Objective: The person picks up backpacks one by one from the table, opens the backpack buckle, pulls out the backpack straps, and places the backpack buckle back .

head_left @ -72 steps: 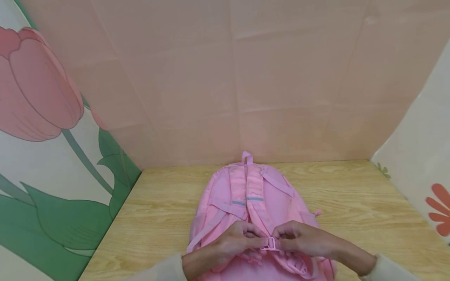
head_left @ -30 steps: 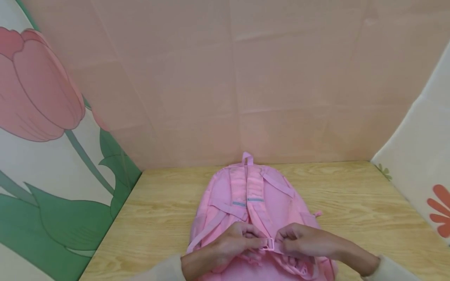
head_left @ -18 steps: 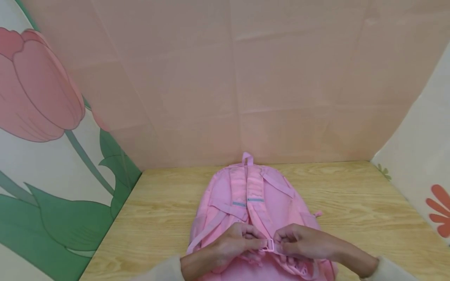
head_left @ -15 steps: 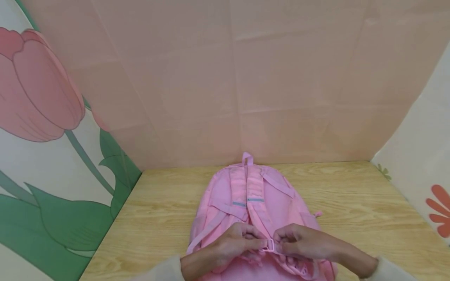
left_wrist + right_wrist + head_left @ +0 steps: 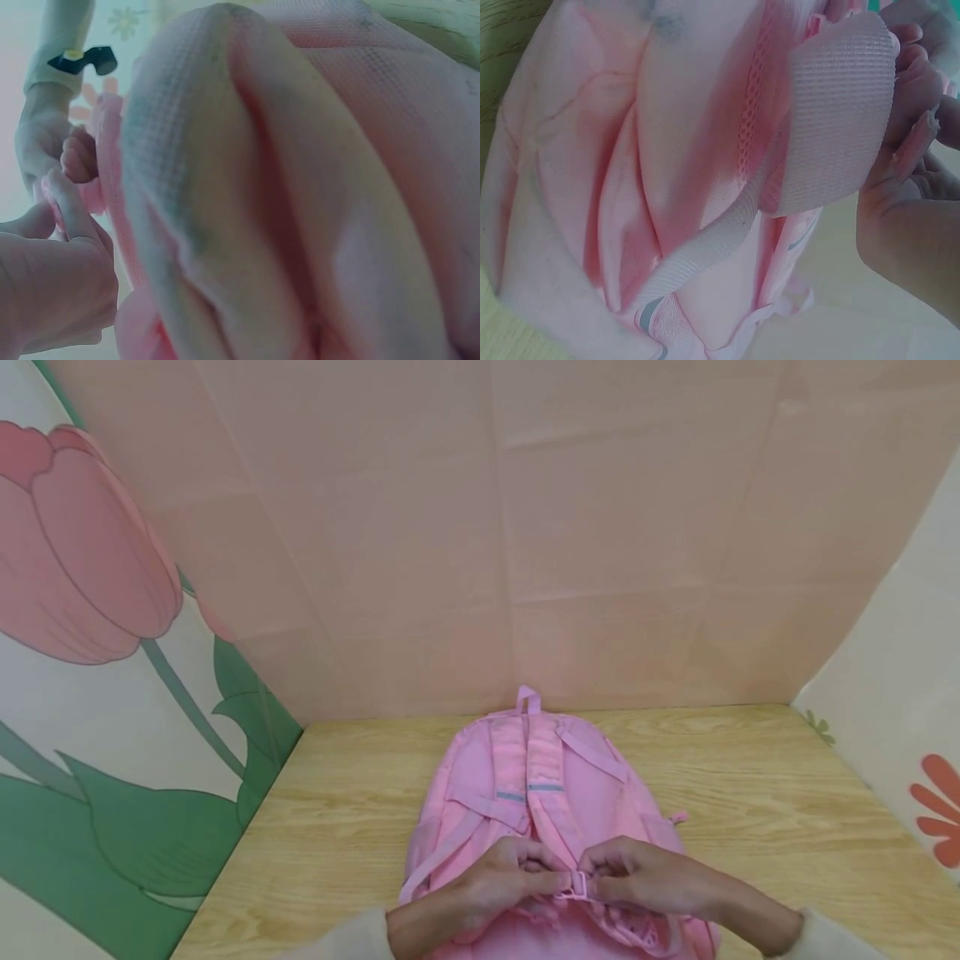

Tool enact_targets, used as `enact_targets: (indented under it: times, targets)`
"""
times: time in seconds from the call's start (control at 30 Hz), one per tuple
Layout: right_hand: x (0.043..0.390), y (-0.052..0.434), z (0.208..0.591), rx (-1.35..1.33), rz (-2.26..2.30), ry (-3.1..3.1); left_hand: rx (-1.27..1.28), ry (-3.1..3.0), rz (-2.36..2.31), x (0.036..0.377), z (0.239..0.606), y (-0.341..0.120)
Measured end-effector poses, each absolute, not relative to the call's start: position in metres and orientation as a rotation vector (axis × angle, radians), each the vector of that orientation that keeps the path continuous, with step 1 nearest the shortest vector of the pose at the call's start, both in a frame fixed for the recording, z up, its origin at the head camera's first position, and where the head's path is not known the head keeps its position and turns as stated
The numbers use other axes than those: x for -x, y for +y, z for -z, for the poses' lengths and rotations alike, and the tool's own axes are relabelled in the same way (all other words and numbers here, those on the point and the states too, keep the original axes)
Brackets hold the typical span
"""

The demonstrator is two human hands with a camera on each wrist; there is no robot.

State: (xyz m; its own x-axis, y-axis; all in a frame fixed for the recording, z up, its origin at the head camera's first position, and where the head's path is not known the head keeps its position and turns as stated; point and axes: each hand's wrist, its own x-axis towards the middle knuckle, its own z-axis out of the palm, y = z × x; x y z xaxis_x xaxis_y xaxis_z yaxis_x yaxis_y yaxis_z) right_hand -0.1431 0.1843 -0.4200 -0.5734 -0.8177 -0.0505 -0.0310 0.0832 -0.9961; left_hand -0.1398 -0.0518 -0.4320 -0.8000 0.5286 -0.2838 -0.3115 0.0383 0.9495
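Left hand (image 5: 504, 878) and right hand (image 5: 639, 874) both pinch the small pink plastic strap buckle (image 5: 578, 884) on the pink fabric backpack (image 5: 592, 785) (lying strap-side up on the wooden table (image 5: 780, 802)).

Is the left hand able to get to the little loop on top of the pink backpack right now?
Probably not right away. The left hand is pinching the strap by the buckle at the near end of the pink backpack. The top loop lies at the far end with nothing covering it, so it would have to let go first.

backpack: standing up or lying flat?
Lying flat. The backpack rests on the table with shoulder straps facing up; both hands pinch a buckle.
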Motion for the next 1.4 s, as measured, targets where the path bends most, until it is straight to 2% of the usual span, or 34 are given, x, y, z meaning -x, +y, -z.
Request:
enact_targets:
  times: [0.7, 1.4]
  targets:
    - [0.144, 0.185, 0.4182, 0.756, 1.495, 1.881, -0.226, 1.729, -1.807, 0.1387, 0.4296, -0.0514]
    - [0.143, 0.1901, 0.4213, 0.775, 1.572, 1.702, -0.196, 1.729, -1.818, 0.1372, 0.4269, -0.0509]
